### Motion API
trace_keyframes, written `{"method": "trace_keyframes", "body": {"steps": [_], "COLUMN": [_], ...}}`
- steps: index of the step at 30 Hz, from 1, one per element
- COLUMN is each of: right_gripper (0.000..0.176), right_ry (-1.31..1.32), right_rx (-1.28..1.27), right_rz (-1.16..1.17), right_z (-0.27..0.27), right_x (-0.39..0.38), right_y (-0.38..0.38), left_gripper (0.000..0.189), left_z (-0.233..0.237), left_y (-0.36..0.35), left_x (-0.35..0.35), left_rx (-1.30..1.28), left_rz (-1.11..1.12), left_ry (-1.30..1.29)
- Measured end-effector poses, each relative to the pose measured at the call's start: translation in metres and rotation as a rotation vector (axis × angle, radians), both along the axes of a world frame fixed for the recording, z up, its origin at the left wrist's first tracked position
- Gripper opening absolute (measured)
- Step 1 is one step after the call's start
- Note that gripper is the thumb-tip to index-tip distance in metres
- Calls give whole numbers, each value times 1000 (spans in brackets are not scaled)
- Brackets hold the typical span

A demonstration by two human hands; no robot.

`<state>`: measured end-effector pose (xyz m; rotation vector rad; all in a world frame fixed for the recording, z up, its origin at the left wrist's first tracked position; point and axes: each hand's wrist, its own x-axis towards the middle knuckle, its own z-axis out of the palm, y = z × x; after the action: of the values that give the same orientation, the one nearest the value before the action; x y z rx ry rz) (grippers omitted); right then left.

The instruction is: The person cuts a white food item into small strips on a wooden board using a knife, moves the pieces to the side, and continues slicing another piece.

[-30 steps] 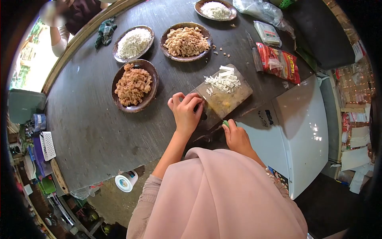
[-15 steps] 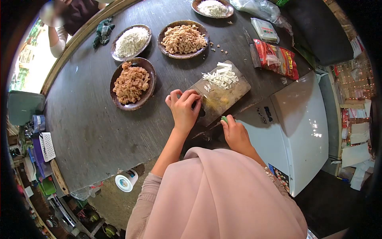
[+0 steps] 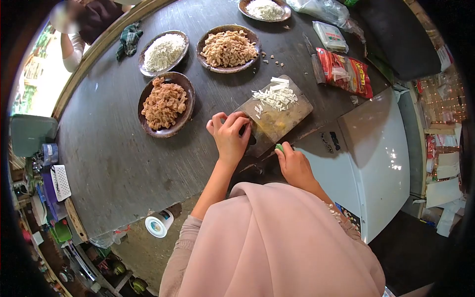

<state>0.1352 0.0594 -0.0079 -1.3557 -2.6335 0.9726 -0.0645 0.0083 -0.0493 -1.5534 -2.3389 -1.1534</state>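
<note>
A worn cutting board (image 3: 288, 122) lies at a slant on the dark table, with a pile of chopped white strips (image 3: 279, 96) toward its far end and a yellow stain nearer me. My left hand (image 3: 230, 137) is closed at the board's left edge, its curled fingers and thumb gripping that edge beside the handle hole. By the board's near right corner, my right hand (image 3: 295, 167) is wrapped around a green handle (image 3: 279, 147); I cannot make out a blade.
Brown plates of white strips (image 3: 165, 52), tan cubes (image 3: 228, 48) and brown pieces (image 3: 166, 105) stand left and beyond. Another white-filled plate (image 3: 265, 10) is farther back. A red packet (image 3: 344, 74) lies right, above a white appliance (image 3: 341, 168). Another person (image 3: 91, 24) is across the table.
The view has shifted very slightly. Both hands keep their places at the cutting board, with the same grips, and the chopped strips look the same.
</note>
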Motion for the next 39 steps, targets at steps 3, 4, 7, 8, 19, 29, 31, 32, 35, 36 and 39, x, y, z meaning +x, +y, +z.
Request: {"method": "trace_keyframes", "body": {"steps": [3,4,7,8,19,29,31,32,35,36,39], "right_gripper": [27,27,27,27,28,27,27,27,27,27,28], "right_ry": [15,11,2,-3,19,-10,7,25,42,44,92], "right_rx": [15,14,23,38,-19,-9,-17,-23,-1,-1,5], "right_rz": [5,8,4,-6,-6,-6,-6,-3,-18,-16,-31], "right_z": [-3,-2,-6,-8,-2,-5,-9,-9,0,-1,-3], "right_x": [2,1,-3,-5,-4,-7,-11,-12,-12,-10,4], "right_y": [0,0,0,-1,4,1,2,4,4,5,12], "left_gripper": [14,14,14,13,11,15,15,15,15,15,18], "left_z": [0,-1,0,1,-4,-7,-7,-7,-6,-5,1], "left_y": [0,0,0,0,0,0,-1,-2,-2,-2,-2], "left_x": [1,1,0,0,4,5,5,5,5,7,14], "left_rx": [3,1,-3,-2,39,7,3,0,-3,-14,-46], "left_rz": [5,5,7,5,23,76,71,75,90,102,94], "left_ry": [-18,-21,-24,-6,-13,-59,-45,-47,-12,17,50]}}
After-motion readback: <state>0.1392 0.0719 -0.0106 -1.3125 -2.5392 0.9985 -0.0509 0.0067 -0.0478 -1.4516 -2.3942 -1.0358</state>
